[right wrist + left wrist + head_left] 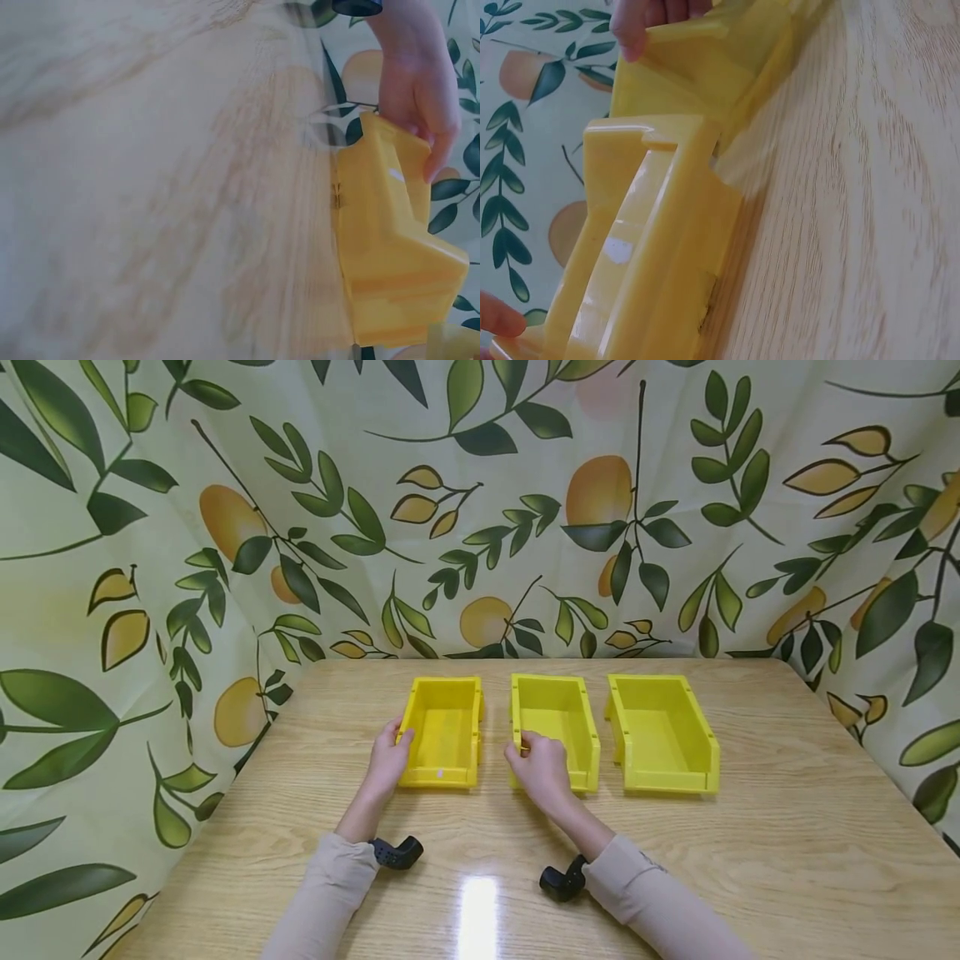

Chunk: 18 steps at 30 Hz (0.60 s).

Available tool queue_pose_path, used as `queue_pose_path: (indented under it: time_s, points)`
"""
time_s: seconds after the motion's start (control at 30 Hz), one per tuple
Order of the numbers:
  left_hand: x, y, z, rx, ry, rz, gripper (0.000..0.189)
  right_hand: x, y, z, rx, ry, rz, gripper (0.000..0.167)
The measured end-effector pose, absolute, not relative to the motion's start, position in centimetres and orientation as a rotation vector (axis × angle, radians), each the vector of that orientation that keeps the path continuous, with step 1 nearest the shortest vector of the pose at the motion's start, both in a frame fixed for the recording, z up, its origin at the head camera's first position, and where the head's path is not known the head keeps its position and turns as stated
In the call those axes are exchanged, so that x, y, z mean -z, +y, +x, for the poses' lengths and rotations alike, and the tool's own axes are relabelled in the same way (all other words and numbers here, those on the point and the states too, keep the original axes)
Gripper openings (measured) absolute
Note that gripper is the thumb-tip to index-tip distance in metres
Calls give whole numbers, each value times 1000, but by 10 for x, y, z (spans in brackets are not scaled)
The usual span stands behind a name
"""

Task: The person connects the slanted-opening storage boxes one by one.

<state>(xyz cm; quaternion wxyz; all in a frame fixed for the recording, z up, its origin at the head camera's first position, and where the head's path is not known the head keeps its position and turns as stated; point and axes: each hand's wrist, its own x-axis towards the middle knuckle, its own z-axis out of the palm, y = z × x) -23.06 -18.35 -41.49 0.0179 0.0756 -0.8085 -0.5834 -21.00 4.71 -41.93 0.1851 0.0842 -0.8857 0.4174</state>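
Three yellow plastic bins stand in a row on the wooden table. My left hand [390, 753] grips the left side wall of the darker yellow bin [442, 775], thumb over its rim. A small white mark shows on that bin's front lip, also visible in the left wrist view. With its fingers curled over the rim, my right hand [543, 770] pinches the left wall of the middle bin [581, 760]. The right-hand bin [667, 781] is untouched. In the right wrist view my left hand [420, 97] holds the darker bin [397, 285]; the right hand is out of that frame.
The wooden table [810, 827] reaches back to a leaf-and-fruit patterned cloth [525, 468] hanging behind and at both sides. Narrow gaps separate the bins. Black wrist devices [401, 853] sit at both sleeve cuffs, and light glares off the table's front.
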Motion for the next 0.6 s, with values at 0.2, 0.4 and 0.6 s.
queue_pose_path:
  time_s: [0.2, 0.4, 0.6]
  points:
    - [413, -178, -230, 1865, -2459, 243, 47, 418, 52, -210, -1127, -2368, 237, 21]
    - [410, -174, -230, 1889, -2413, 251, 47, 416, 56, -210, -1075, -2223, 205, 36]
    - [409, -167, -229, 1905, -2363, 252, 44, 416, 59, -209, -1127, -2143, 193, 39]
